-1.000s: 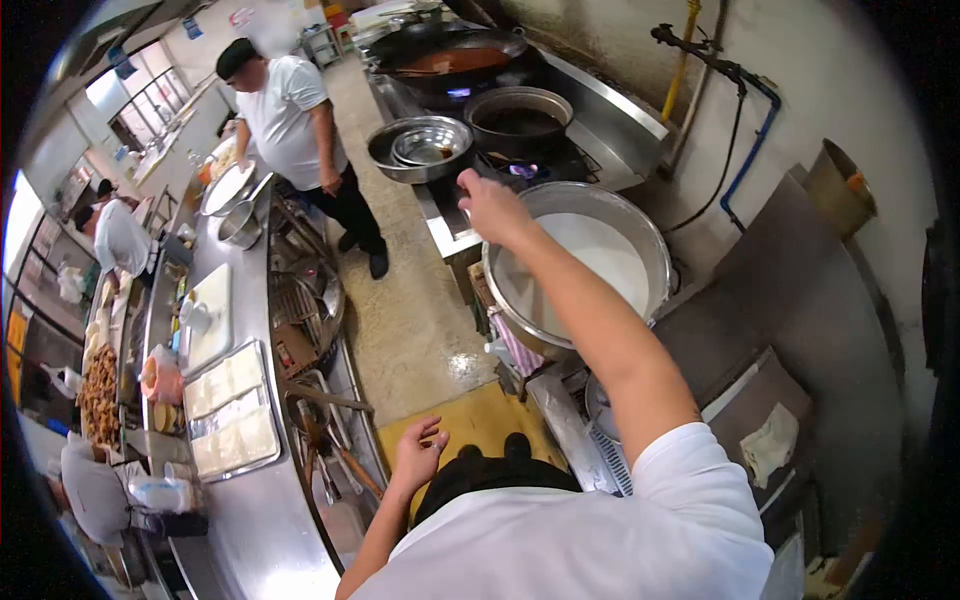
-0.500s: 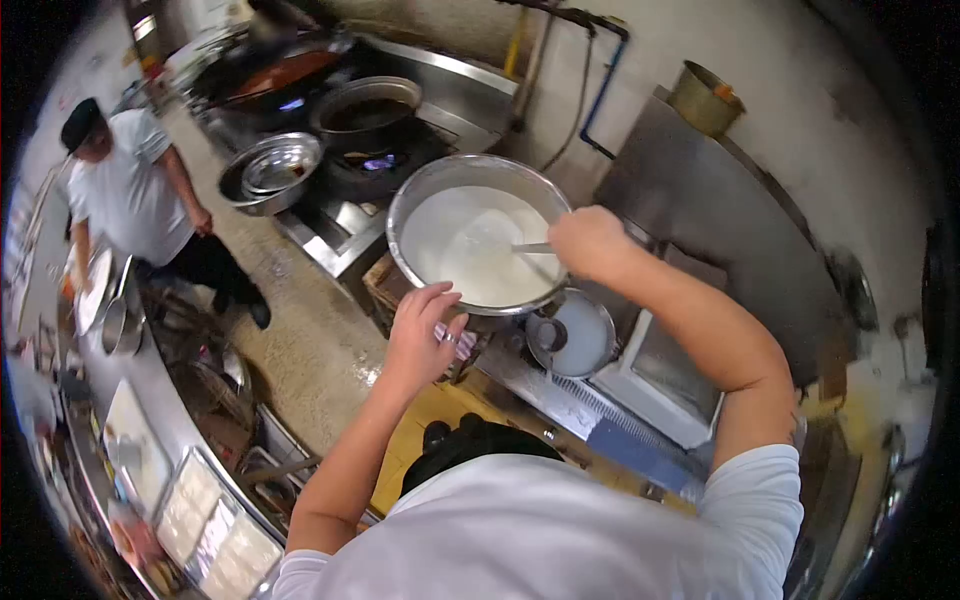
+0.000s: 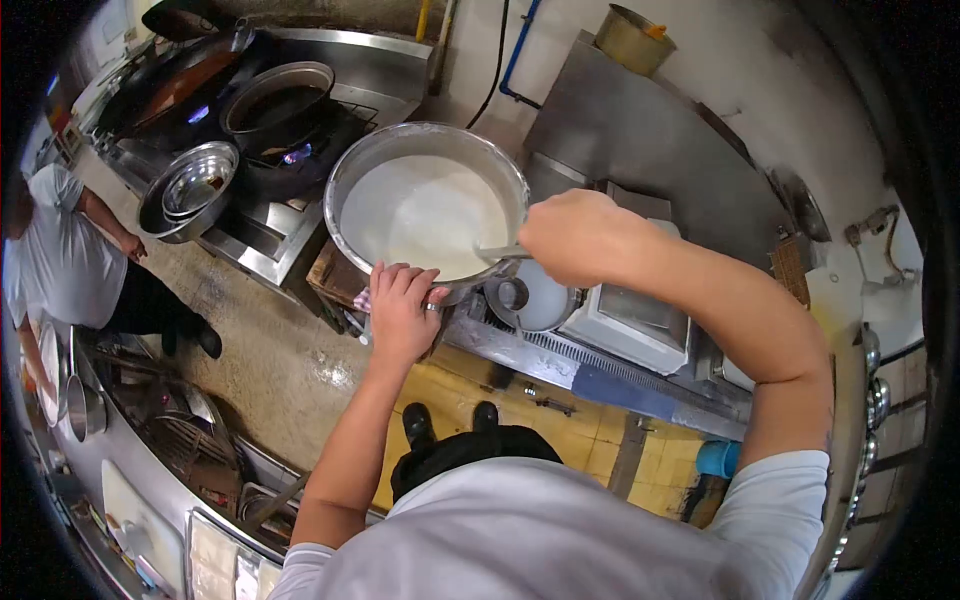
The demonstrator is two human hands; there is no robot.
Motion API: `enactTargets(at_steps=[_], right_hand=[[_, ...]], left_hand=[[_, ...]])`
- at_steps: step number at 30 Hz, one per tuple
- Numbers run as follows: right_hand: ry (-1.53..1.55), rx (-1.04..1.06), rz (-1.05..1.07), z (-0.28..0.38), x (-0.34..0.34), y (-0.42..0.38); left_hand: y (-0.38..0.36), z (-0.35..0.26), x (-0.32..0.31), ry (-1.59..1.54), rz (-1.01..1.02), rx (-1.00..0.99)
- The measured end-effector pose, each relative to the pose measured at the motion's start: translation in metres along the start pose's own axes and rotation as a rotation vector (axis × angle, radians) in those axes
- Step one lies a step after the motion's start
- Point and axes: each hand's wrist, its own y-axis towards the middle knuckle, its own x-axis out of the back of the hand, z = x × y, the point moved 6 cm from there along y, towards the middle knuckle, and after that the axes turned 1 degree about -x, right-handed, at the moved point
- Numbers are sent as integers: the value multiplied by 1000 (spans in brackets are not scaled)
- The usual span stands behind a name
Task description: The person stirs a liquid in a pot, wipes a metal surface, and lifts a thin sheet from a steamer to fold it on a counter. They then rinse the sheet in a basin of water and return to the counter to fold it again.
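A wide metal pot point(image 3: 428, 132) of white liquid point(image 3: 415, 205) stands in front of me. My right hand point(image 3: 568, 236) is closed in a fist round the metal handle of a utensil point(image 3: 500, 253) at the pot's right side. The utensil's head is hidden in the liquid. Over the near rim curl the fingers of my left hand point(image 3: 403, 310), with a ring on one of them. Beside that hand a bit of pink checked cloth point(image 3: 361, 300) shows below the rim. A smaller round container point(image 3: 550, 300) of cloudy liquid sits under my right forearm.
Left of the pot are a lit stove with a dark pan point(image 3: 277, 100) and stacked metal bowls point(image 3: 200, 185). A person point(image 3: 75, 240) in a white shirt stands at the left counter point(image 3: 150, 420). On the right are a white bin point(image 3: 630, 330) and a blue container point(image 3: 717, 458).
My left hand has gone from spread fingers beside the rim to fingers curled over it. My right hand has drawn the utensil toward the pot's near right edge. The view has shifted right.
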Motion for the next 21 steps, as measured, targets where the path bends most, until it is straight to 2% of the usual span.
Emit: enactTargets(at_steps=[4, 6, 7, 10, 11, 14, 15, 18, 19, 21], right_hand=[[110, 49, -68, 23, -14, 14], [108, 92, -221, 43, -39, 23], [88, 67, -128, 53, -42, 22], [57, -119, -361, 52, -100, 51], [108, -241, -346, 41, -110, 54], [116, -258, -273, 8, -111, 42], [181, -292, -336, -6, -122, 46], [124, -118, -206, -32, -126, 50], [188, -32, -156, -38, -109, 42], [141, -44, 94, -49, -77, 36]], left_hand=[[0, -2, -1, -6, -33, 6], [0, -2, -3, 12, -53, 4], [0, -3, -4, 21, -62, 3], [-1, -5, -4, 18, -80, 10], [-1, -6, -4, 15, -74, 13], [1, -8, -5, 19, -63, 13], [1, -9, -6, 30, -61, 16], [0, -10, -6, 51, -45, 51], [-1, -10, -6, 50, -41, 64], [-1, -12, -6, 54, -36, 86]])
